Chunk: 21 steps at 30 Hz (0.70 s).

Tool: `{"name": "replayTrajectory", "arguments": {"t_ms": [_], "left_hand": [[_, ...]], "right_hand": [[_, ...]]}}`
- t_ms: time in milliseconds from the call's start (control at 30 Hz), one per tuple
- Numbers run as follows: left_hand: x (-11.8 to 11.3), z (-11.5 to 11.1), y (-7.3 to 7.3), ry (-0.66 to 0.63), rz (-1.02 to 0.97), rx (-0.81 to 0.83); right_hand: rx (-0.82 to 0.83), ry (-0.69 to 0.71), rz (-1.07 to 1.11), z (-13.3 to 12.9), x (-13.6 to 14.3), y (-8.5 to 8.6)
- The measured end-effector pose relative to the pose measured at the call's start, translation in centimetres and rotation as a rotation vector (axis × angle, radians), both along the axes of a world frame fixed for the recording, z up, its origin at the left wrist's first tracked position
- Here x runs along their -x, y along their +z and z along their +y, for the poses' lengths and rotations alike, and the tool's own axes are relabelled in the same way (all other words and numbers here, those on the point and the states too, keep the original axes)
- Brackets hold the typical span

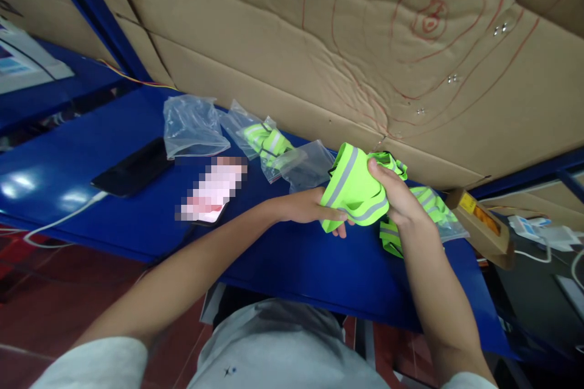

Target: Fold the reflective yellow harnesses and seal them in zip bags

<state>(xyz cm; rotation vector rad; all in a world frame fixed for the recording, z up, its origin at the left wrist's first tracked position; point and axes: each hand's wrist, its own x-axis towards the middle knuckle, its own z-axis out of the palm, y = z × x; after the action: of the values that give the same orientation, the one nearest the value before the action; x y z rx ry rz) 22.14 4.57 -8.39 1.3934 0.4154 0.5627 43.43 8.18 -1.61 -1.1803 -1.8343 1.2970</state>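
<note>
Between my hands, above the blue table (283, 261), is a neon-green reflective vest (349, 185) with grey stripes, partly folded. My left hand (314, 206) grips its lower left edge, with the thumb on top and fingertips showing below. My right hand (396, 194) is closed on the vest's right side, its thumb pressed on the fabric. Some green strap material bunches behind the right hand, and another striped green piece (391, 239) hangs or lies below it; whether it belongs to the same vest I cannot tell.
Clear plastic bags (194, 124) lie along the back, one holding green striped fabric (272, 143). Another bagged green item (433, 206) sits right, beside a cardboard box (481, 228). A phone (212, 191), blurred out, and a black object (134, 170) with a white cable lie left. Cardboard (255, 30) walls the back.
</note>
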Motion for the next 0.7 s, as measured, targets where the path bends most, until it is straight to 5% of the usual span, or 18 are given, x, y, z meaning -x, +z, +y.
{"name": "replayTrajectory", "arguments": {"t_ms": [200,300,467,600,700], "left_hand": [[1.0,-1.3,2.7,-0.091,0.085,-0.178],[1.1,-1.7,3.2,-0.045,0.109,-0.251],[1.2,-1.5,1.9,0.063,0.216,-0.431],[2.7,-0.3,1.6,0.002,0.331,-0.339],[3.2,0.5,2.4,0.368,0.296,-0.259]], "right_hand": [[-0.593,-0.044,-0.358,0.2,-0.7,0.2],[-0.676,0.052,-0.563,0.2,-0.2,-0.8],[-0.736,0.135,-0.719,0.4,0.9,-2.7],[-0.810,0.084,-0.673,0.8,0.1,-2.2],[-0.873,0.059,-0.607,0.7,-0.6,-1.0]]}}
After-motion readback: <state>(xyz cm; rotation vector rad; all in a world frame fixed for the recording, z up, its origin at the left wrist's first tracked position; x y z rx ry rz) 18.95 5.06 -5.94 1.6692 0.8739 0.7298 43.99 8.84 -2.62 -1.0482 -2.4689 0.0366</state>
